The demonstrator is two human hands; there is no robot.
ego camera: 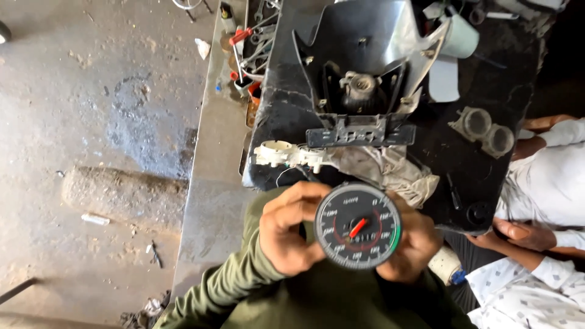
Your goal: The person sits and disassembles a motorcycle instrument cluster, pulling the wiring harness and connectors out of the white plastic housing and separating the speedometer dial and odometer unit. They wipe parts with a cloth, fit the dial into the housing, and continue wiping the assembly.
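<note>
Speedometer dial [358, 226] between both hands

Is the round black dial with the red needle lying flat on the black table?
No, the round black dial is held up between the left hand and right hand.

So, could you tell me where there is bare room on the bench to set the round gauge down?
Both hands, left hand and right hand, hold the gauge. The metal strip left of the black bench top is bare below the tool clutter. A dark patch lies free between the rag and the clear twin cups. The middle is crowded by the black housing.
</note>
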